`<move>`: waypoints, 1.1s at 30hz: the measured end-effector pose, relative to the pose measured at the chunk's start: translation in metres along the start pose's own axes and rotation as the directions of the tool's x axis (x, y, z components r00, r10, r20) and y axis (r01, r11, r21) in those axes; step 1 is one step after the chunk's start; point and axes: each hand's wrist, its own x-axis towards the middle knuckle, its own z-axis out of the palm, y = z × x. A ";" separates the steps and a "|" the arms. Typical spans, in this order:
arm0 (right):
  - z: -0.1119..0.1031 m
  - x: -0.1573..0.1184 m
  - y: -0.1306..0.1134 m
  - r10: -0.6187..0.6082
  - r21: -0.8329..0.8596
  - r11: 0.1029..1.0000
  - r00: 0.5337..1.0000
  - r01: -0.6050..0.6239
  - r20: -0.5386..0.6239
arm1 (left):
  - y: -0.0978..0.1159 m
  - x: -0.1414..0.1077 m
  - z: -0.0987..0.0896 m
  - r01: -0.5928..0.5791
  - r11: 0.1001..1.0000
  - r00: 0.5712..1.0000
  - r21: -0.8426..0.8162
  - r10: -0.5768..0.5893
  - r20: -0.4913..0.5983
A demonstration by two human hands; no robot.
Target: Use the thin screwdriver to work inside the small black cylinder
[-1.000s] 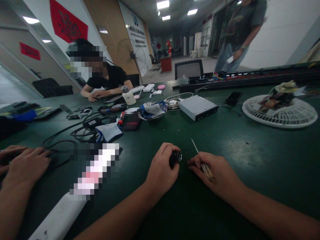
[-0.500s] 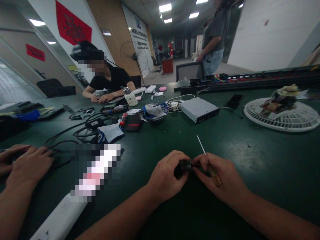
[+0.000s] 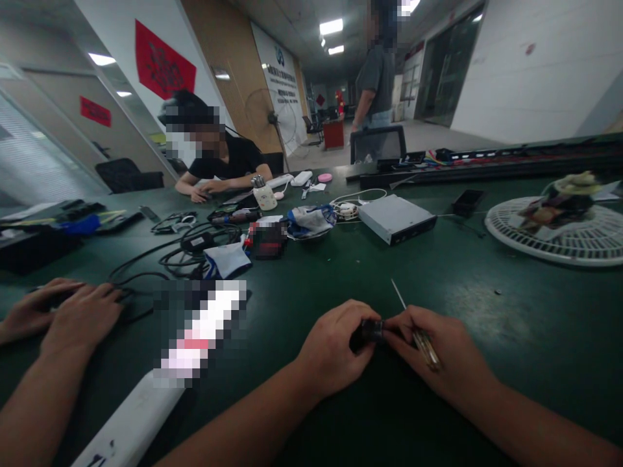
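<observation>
My left hand [image 3: 331,347] is closed around a small dark part [image 3: 372,329], dull black and roughly cylindrical; its exact kind I cannot make out. Against the right end of this part press the thumb and fingertips of my right hand [image 3: 445,344]. The same hand also keeps a screwdriver [image 3: 426,350] tucked in its fingers, with a clear amber handle and a thin metal shaft pointing up and away from me. Both hands are just above the green table [image 3: 302,305], and the fingers hide much of the dark part.
A grey disc drive [image 3: 396,219] and a white fan grille [image 3: 559,240] lie farther back. Cloths, black cables [image 3: 180,253] and a white long object [image 3: 131,415] are to the left. Another person's hands [image 3: 82,311] work at far left; one person sits opposite, another stands behind.
The whole view has shifted a little, so table items appear slightly more to the right. The standing person has moved left. My hands keep nearly the same grip on the dark part and screwdriver.
</observation>
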 end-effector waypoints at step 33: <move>0.002 -0.001 0.000 -0.156 -0.079 0.985 0.988 0.154 -0.015 | 0.002 0.002 -0.002 0.003 1.000 1.000 -0.018 -0.003 0.027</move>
